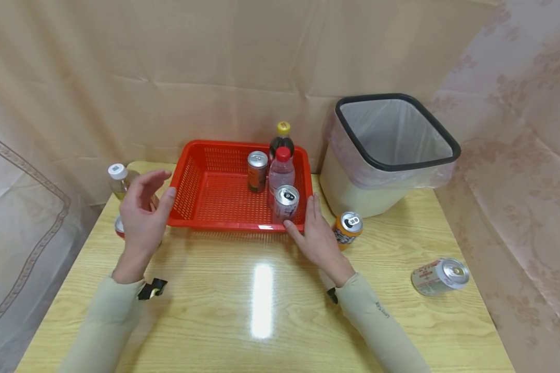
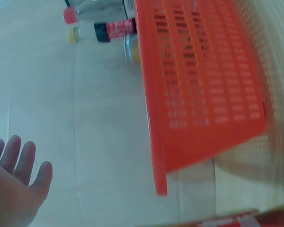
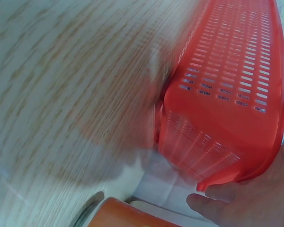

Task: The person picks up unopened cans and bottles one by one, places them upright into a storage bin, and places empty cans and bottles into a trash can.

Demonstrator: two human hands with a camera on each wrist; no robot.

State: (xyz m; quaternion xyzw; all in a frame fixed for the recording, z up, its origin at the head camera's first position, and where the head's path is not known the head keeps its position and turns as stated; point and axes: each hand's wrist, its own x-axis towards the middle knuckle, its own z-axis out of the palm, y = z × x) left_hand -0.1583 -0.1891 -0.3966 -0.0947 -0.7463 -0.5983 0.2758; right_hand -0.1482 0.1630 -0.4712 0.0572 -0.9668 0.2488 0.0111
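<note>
A red plastic basket [image 1: 224,226] sits at the back of the table. On its right side it holds a brown can [image 1: 256,176], a dark bottle with a yellow cap [image 1: 282,137], a clear bottle with a red cap [image 1: 281,173] and a silver can [image 1: 285,207]. My right hand [image 1: 318,235] touches the basket's front right corner, thumb at the front rim and straight fingers along the side. My left hand [image 1: 144,212] is raised beside the left rim, apart from it, with fingers spread and nothing held. In the left wrist view, that hand [image 2: 16,189] is away from the basket wall.
Right of my right hand stands an orange can [image 1: 347,230], close to a lined waste bin [image 1: 364,191]. A pale can [image 1: 438,277] is near the right table edge. Behind my left hand are a white-capped bottle [image 1: 119,178] and a partly hidden red can [image 1: 119,227].
</note>
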